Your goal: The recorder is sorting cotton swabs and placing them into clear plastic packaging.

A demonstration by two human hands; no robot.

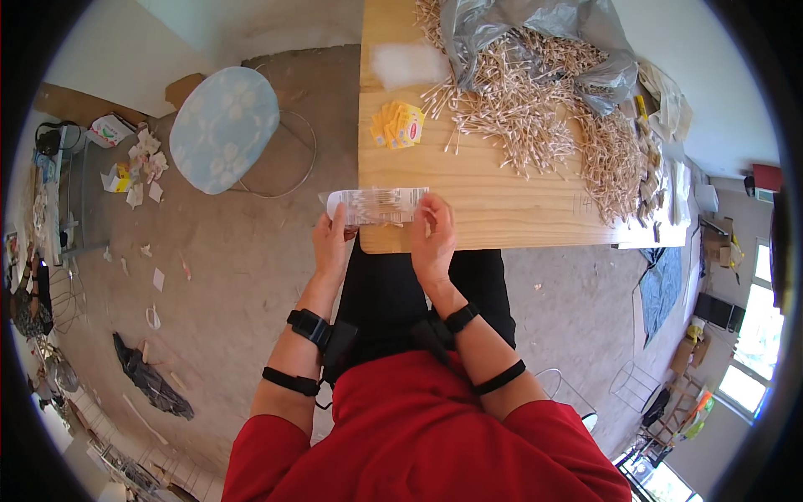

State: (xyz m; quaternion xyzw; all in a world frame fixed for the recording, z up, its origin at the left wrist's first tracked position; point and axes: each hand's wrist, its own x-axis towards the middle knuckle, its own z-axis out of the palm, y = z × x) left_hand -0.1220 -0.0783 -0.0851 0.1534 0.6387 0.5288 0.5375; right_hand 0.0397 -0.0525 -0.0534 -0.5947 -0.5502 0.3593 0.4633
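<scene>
A clear plastic packet (376,206) with a white printed label and a layer of cotton swabs lies level across the near left corner of the wooden table. My left hand (330,243) grips its left end, thumb on top. At the other end, my right hand (433,234) has its fingers curled and pinched on the packet's edge. Beyond the hands spreads a large heap of loose cotton swabs (510,125), some spilling from a grey plastic bag (577,25). Several yellow printed cards (400,125) lie fanned at the table's left edge, below a stack of clear plastic sleeves (410,65).
The wooden table (485,209) ends just before my body. A round stool with a pale blue patterned cover (224,130) stands to the left. Paper scraps (146,159) and a dark crumpled sheet (150,376) litter the floor. A blue-grey sheet (659,289) hangs at the right.
</scene>
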